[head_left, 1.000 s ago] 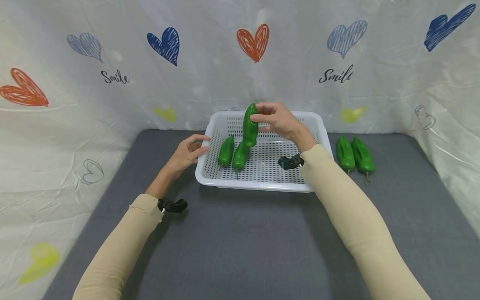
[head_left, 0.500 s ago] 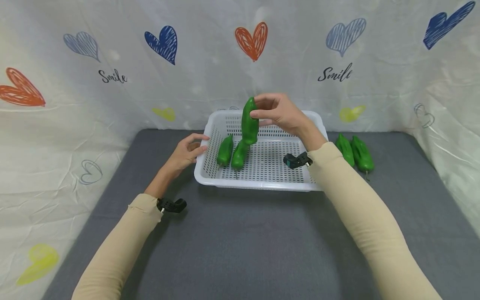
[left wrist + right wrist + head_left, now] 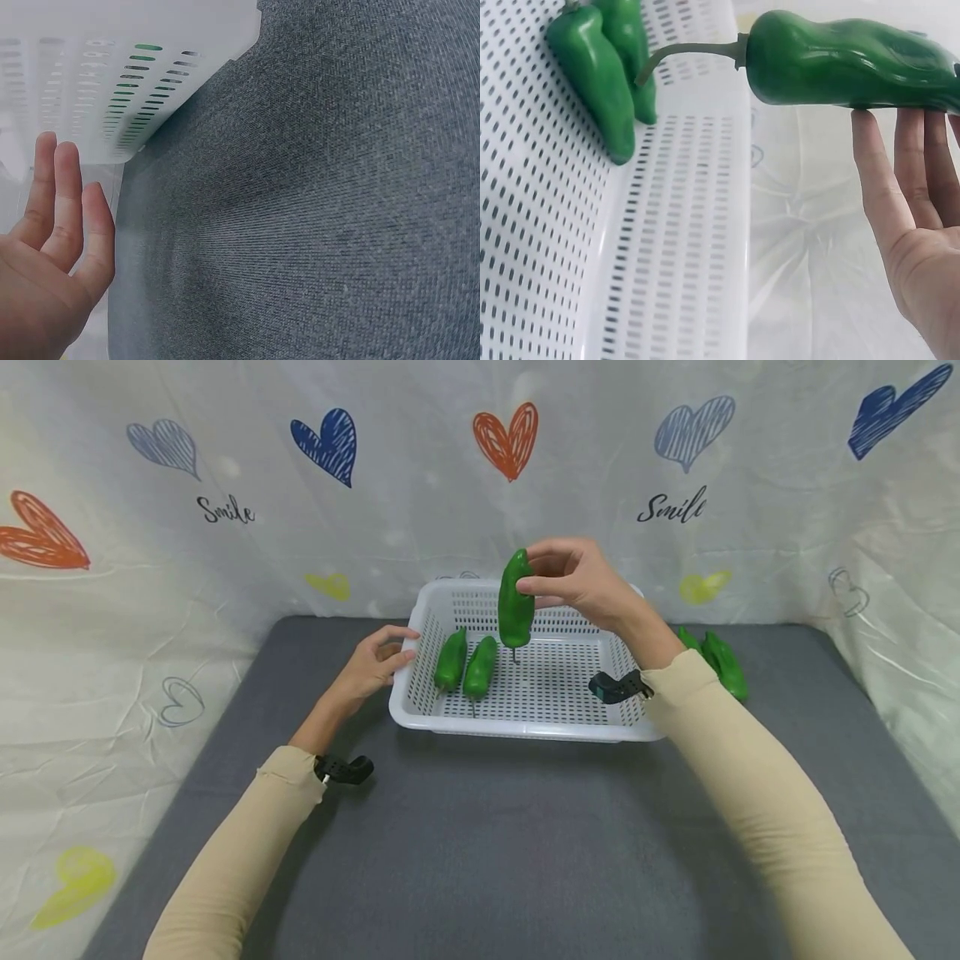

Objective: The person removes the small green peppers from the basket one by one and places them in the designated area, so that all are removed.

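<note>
My right hand pinches a long green pepper near its tip and holds it above the white plastic basket, its stem hanging down. In the right wrist view, this pepper lies across the fingertips, its thin curved stem pointing left. Two more green peppers, one at the left and one beside it, lie side by side on the basket's floor. My left hand rests at the basket's left rim with fingertips touching it. The left wrist view shows straight fingers beside the slotted wall.
Two other green peppers lie on the grey cloth to the right of the basket, partly hidden by my right forearm. A white curtain printed with hearts hangs behind the table and at both sides.
My right hand has lifted the pepper slightly and moved it right, away from above the two peppers in the basket. The left hand has stayed at the rim.
</note>
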Motion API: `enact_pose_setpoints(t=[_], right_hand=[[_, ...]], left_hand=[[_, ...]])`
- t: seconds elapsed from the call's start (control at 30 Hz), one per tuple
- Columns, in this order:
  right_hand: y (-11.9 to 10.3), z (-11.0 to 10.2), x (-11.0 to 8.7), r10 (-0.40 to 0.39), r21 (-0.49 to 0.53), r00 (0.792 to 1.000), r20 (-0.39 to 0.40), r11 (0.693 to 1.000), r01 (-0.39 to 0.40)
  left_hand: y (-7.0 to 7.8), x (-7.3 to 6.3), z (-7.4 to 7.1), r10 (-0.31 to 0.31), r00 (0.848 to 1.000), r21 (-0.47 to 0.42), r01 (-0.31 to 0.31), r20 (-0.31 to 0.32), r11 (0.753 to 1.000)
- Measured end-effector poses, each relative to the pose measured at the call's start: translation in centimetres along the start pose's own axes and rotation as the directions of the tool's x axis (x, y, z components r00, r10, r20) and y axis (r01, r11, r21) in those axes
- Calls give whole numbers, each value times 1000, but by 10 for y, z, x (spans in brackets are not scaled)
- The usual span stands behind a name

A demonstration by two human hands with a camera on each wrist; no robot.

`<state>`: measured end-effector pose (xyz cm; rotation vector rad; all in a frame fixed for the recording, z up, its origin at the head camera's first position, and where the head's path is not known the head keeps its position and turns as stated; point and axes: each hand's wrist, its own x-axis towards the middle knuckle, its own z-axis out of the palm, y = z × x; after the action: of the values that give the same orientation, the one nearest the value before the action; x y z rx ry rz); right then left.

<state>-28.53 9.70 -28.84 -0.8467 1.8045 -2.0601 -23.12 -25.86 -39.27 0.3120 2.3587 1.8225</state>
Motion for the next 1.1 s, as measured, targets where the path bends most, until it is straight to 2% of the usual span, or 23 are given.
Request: enact_pose_setpoints(t=[0.3, 0.67, 1.1], right_hand=[[-4, -16, -15, -50, 0, 999, -17, 999, 50], [-16, -37, -41, -56, 31, 990, -133, 998, 61], [-34, -62, -73, -135, 116, 968, -213, 980, 162]], left_hand=[[1, -1, 0, -5, 1000, 12, 5, -6, 1000], [1, -1, 1, -15, 1000, 8, 16, -10, 1000], [1, -1, 2, -17, 1000, 10, 17, -13, 1000]])
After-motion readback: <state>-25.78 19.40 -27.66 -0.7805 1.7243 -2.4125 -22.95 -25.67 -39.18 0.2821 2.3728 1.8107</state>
